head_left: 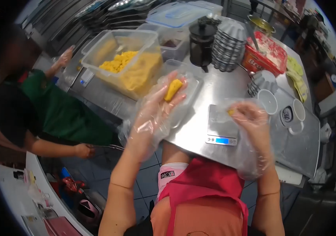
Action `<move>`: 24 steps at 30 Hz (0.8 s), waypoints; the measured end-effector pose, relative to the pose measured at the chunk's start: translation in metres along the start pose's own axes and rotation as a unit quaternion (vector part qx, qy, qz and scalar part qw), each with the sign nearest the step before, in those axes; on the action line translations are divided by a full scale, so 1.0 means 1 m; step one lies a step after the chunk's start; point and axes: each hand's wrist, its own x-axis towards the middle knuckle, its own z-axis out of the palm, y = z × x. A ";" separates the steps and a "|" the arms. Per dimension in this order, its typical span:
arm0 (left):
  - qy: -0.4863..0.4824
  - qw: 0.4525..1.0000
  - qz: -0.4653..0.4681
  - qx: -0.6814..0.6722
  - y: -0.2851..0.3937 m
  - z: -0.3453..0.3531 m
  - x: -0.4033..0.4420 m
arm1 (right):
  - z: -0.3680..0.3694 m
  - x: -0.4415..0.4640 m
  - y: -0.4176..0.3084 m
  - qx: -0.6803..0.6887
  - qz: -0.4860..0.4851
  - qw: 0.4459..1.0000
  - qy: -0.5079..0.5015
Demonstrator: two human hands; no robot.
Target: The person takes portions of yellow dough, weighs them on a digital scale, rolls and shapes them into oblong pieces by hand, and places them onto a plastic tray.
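And here, in the left hand (158,98), wrapped in a clear plastic glove, an elongated yellow dough lump (172,89) is held across loosely curled fingers, raised above the near edge of the shiny metal desk (189,135). Over to the right hand (252,118), gloved likewise: a small yellow dough piece (231,112) is pinched between thumb and fingertips, right over the flat silver digital scale (221,126). The blue display is lit, but its figures cannot be made out.

Beyond the left hand, crumbled yellow dough (120,62) is held in a large clear plastic container (136,41). Behind the scale, fluted silver metal moulds (229,45) are stacked high, flanked by a black cylindrical press pot (202,43) and a red plastic tub (250,59). Just beside the right hand, a plain white mug (268,101) is seen, neighboured by a white mug with a dark emblem (299,111). At the left, a dark green apron (63,112) is worn by another person.
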 end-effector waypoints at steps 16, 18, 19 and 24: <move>-0.018 0.985 0.119 0.120 -0.064 0.058 -0.021 | 0.047 -0.001 0.006 -0.194 -0.297 0.935 0.017; -0.007 0.991 0.103 0.086 -0.061 0.060 -0.024 | 0.040 0.000 -0.005 -0.190 -0.290 0.938 0.023; -0.002 0.993 0.094 0.073 -0.059 0.060 -0.025 | 0.039 0.000 -0.008 -0.188 -0.288 0.939 0.024; -0.033 0.997 0.053 0.032 -0.051 0.059 -0.024 | 0.047 0.001 -0.004 -0.233 -0.339 0.912 0.011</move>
